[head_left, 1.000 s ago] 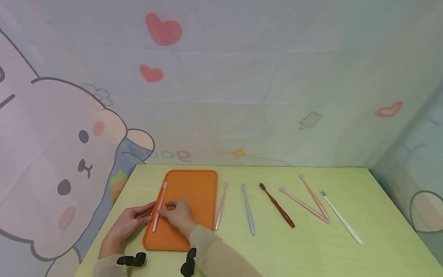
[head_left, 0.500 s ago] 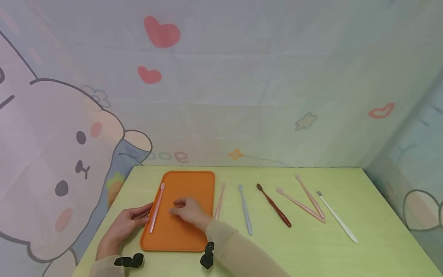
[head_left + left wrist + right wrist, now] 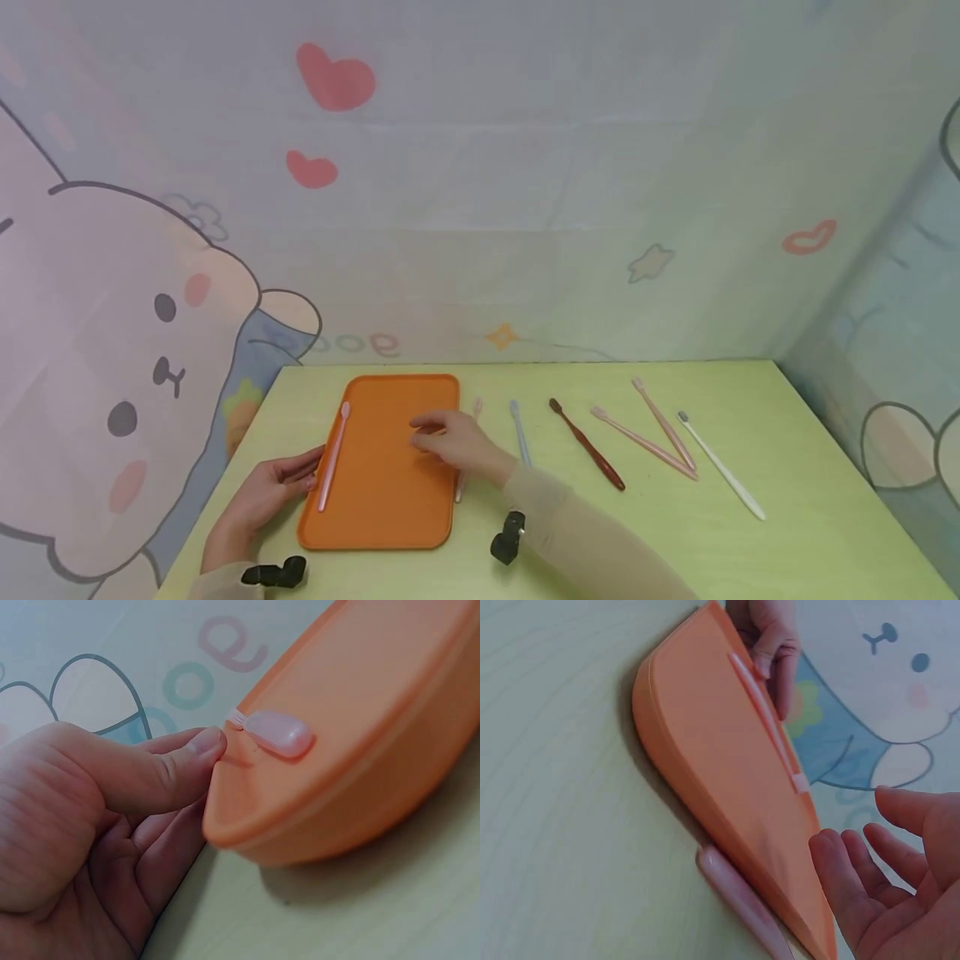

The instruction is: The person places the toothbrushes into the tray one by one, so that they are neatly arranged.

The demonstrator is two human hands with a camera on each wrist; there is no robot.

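The pale yellow-green worktop, with faint wood-like streaks, carries an orange tray toward its left end, the long sides running front to back. Just to the tray's right lies a pink toothbrush, partly hidden from me, then a light blue toothbrush, a brown toothbrush set aslant, two paler pink toothbrushes with their handle ends close together, and, farthest right, a white toothbrush.

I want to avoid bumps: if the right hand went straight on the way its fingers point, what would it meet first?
Probably the pink toothbrush lying along the orange tray's far side; the right hand's height is hard to judge, so it might pass above.
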